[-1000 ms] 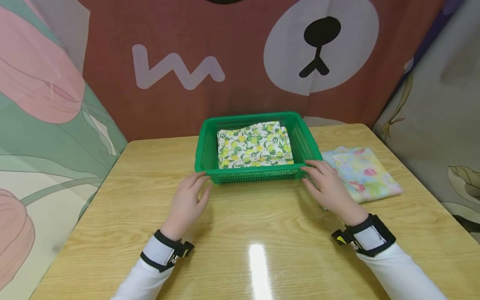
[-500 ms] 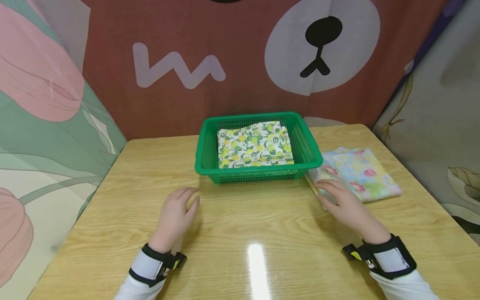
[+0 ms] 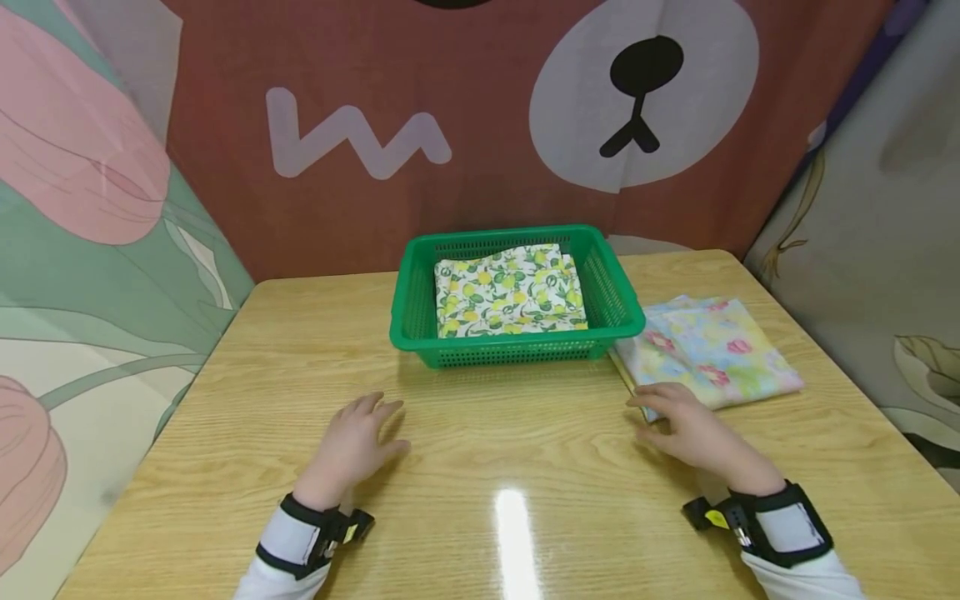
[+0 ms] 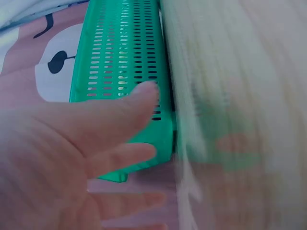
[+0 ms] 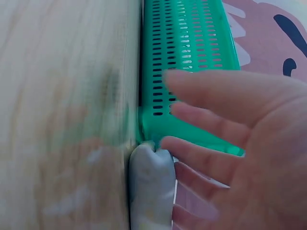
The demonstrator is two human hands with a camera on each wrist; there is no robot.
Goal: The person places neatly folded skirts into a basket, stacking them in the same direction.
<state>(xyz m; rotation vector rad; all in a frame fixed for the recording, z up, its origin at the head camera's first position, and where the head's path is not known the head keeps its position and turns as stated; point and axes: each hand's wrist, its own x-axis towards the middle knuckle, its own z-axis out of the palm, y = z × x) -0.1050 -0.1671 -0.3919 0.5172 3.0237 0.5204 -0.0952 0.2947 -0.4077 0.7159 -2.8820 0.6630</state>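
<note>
Head view shows the green basket (image 3: 517, 333) at 12 o'clock on the desk (image 3: 480, 467), a lemon-print folded cloth (image 3: 510, 292) lying inside it. Just beside the basket at its 3 o'clock lies a pastel floral folded cloth (image 3: 712, 350). The right hand (image 3: 686, 429) sits at 5 o'clock from the basket, fingers loosely spread and gripping nothing, its fingertips at the near corner of the pastel cloth. The left hand (image 3: 352, 446) lies at 7 o'clock from the basket, apart from it, fingers relaxed and holding nothing.
</note>
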